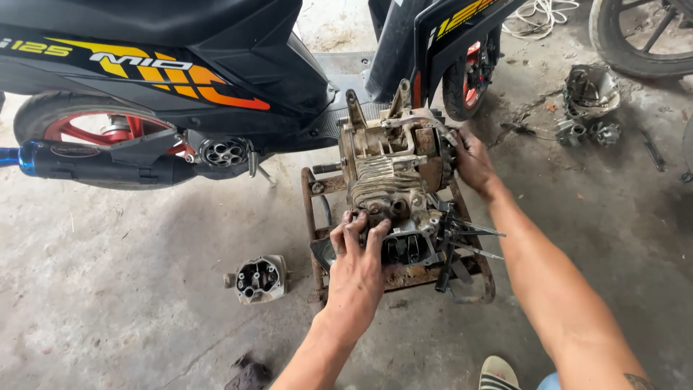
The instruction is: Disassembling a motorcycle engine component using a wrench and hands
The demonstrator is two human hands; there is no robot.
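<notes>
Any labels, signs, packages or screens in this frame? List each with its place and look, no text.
Side decal: on the black scooter body panel, upper left; slanted yellow-to-orange stripes with white lettering.
Second decal: on the black panel at top centre-right, above the engine block; yellow slanted marks.
No packages, signs or screens are visible.

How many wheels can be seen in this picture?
3. A rear wheel with red rim at left, a second wheel with red rim behind the engine, and a bare wheel top right. Others may be out of frame.
</notes>
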